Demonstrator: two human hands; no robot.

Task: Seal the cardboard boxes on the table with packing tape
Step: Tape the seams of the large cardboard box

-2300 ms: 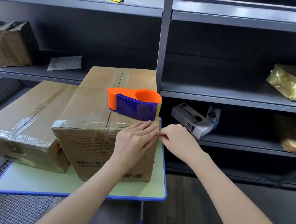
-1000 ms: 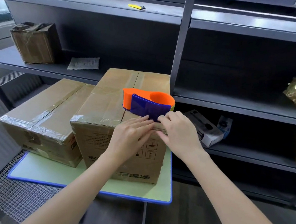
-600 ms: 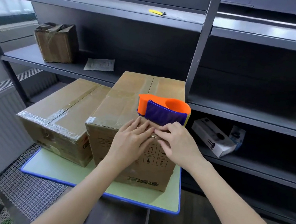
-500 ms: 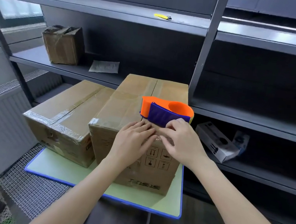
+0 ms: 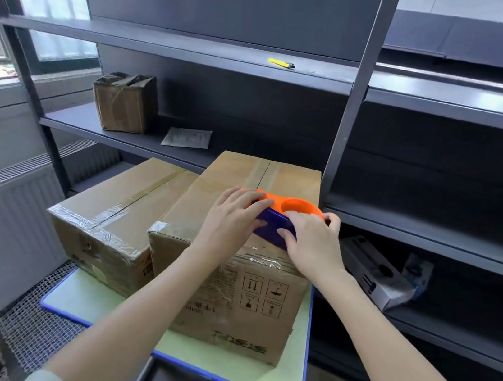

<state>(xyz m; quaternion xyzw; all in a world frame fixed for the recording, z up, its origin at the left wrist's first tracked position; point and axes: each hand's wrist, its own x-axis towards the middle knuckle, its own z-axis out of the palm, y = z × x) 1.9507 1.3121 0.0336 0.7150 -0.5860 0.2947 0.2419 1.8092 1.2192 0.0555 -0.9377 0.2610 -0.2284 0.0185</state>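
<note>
Two taped cardboard boxes stand on a small green table (image 5: 217, 368) with a blue rim. The taller box (image 5: 228, 271) is on the right, the lower box (image 5: 115, 219) on the left. An orange and blue tape dispenser (image 5: 292, 211) lies on top of the taller box near its front edge. My left hand (image 5: 233, 217) grips the dispenser's left end, fingers curled over the orange part. My right hand (image 5: 311, 241) grips its right side, thumb on the blue face, fingers round the far edge. Clear tape runs along the box's front top edge.
Dark metal shelving (image 5: 342, 138) stands right behind the table. A small worn box (image 5: 124, 103) and a paper slip (image 5: 186, 137) sit on the left shelf, a yellow cutter (image 5: 280, 63) higher up. A white product box (image 5: 378, 274) lies on the lower right shelf. A radiator (image 5: 4, 218) is at left.
Both hands left the tape at the box's front top edge and moved up onto the tape dispenser, taking hold of it. The camera view shifted left and closer.
</note>
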